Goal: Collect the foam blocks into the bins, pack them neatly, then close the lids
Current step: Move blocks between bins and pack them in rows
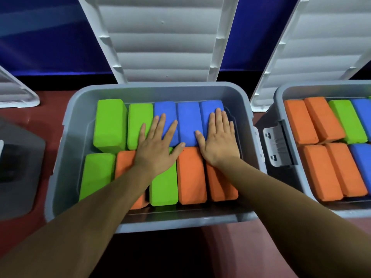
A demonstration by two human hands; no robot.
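A grey bin (66, 141) in front of me holds two rows of foam blocks: green blocks (110, 123) and blue blocks (187, 121) at the back, green and orange blocks (190, 175) at the front. The far-left green block stands higher than the others. My left hand (156, 149) lies flat with spread fingers on a green and a blue block. My right hand (218, 137) presses flat on the rightmost blue block. The bin's white ribbed lid (164, 41) stands open behind it.
A second grey bin (281, 93) at the right holds orange, green and blue blocks, its white lid (313, 47) open and a grey latch (279, 143) on its side. A dark grey object (22, 177) sits at the left, with another white lid (14, 91) behind it. The floor is dark red.
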